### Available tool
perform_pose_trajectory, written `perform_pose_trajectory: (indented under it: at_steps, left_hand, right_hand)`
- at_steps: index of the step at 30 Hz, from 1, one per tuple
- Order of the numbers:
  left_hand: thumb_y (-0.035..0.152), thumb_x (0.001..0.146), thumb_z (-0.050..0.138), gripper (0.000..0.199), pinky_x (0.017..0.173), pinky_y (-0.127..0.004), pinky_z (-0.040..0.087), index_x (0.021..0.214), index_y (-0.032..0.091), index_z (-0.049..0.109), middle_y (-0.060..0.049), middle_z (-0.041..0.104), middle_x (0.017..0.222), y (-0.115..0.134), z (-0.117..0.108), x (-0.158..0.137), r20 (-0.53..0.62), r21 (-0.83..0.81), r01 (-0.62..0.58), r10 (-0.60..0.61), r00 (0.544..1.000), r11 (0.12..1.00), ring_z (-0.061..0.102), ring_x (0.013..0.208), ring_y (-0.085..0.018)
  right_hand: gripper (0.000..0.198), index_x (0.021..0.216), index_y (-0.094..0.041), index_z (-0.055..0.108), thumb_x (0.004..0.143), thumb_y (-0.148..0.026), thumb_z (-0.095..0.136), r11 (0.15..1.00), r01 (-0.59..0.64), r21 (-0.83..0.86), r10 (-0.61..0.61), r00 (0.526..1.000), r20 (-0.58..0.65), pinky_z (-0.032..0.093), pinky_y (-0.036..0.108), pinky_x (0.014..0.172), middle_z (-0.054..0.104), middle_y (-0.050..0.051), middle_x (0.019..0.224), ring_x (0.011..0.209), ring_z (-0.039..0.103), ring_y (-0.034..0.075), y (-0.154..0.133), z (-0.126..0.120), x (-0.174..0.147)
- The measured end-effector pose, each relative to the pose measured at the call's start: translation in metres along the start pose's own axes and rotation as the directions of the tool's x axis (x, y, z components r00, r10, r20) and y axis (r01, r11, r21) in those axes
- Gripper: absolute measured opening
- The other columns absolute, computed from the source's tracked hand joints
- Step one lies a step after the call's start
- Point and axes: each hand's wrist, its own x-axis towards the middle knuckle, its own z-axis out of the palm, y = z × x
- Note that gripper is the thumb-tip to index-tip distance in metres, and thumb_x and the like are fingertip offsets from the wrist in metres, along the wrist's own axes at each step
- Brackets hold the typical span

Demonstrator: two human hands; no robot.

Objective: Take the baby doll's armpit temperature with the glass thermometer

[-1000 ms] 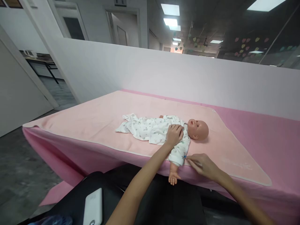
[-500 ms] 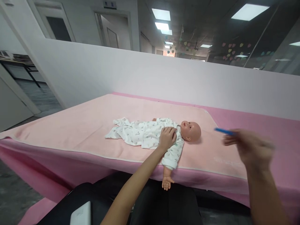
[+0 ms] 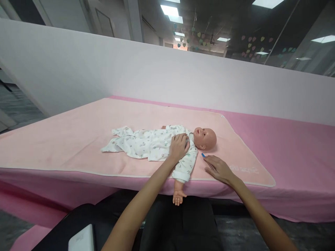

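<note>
A baby doll (image 3: 157, 143) in a white patterned outfit lies on its back on a peach blanket (image 3: 86, 136), head to the right. One doll arm hangs over the near edge. My left hand (image 3: 179, 146) rests across the doll's chest with its fingers laid over the cloth. Just below the doll's head, my right hand (image 3: 219, 168) is low over the blanket, its fingers closed around a slim blue stick (image 3: 203, 155). Only the stick's tip shows; the rest is hidden under the fingers, and its exact kind cannot be made out.
Pink cloth (image 3: 295, 146) covers the table under the blanket and drapes over its front. A white half wall (image 3: 162, 76) stands along the back. At the lower left, a white flat device (image 3: 81, 238) lies on a black surface.
My right hand has moved left and down with the blue stick, from out at the right to beside the doll's head. My left hand stays on the chest. The view has shifted slightly.
</note>
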Motion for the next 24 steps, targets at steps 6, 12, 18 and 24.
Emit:
perform_pose_trajectory:
  at_steps: [6,12,18,24]
  left_hand:
    - [0.021,0.084,0.042,0.020,0.084,-0.037,0.034,0.099,0.017,0.054,-0.009,0.058,0.103,0.001,0.000,-0.001,-0.028,-0.012,0.030,-0.030,0.999,0.999,0.050,0.094,-0.023]
    - [0.026,0.084,0.045,0.022,0.089,-0.041,0.033,0.101,0.017,0.055,-0.011,0.050,0.119,0.001,0.001,-0.002,-0.145,0.102,0.096,-0.080,0.986,0.990,0.044,0.106,-0.027]
    - [0.021,0.083,0.047,0.009,0.089,-0.040,0.033,0.086,0.020,0.056,-0.008,0.055,0.110,0.003,-0.002,-0.001,-0.130,0.057,0.077,-0.069,0.989,0.995,0.048,0.100,-0.023]
    - [0.014,0.083,0.041,0.016,0.088,-0.042,0.034,0.093,0.016,0.054,-0.008,0.058,0.085,-0.007,0.008,-0.001,-0.237,0.085,0.104,-0.081,0.968,0.991,0.051,0.086,-0.023]
  right_hand:
    - [0.044,0.134,-0.028,0.035,0.091,-0.035,0.033,1.000,0.004,0.001,-0.004,0.986,0.164,0.026,0.049,0.107,0.036,0.001,0.138,0.128,0.033,0.023,0.005,-0.001,-0.002]
    - [0.042,0.127,-0.022,0.047,0.089,-0.019,0.030,0.996,0.070,-0.052,-0.069,0.997,0.019,0.040,0.044,0.098,0.051,0.004,0.127,0.117,0.048,0.023,0.007,0.007,-0.001]
    - [0.038,0.119,-0.018,0.053,0.088,-0.021,0.033,0.995,0.099,0.013,-0.090,0.942,-0.322,0.045,0.039,0.091,0.061,0.010,0.110,0.103,0.056,0.023,-0.040,0.012,0.062]
    - [0.038,0.119,-0.017,0.050,0.088,-0.020,0.028,0.956,0.015,0.294,0.138,0.859,-0.492,0.044,0.035,0.093,0.058,0.009,0.113,0.107,0.053,0.020,-0.077,0.041,0.152]
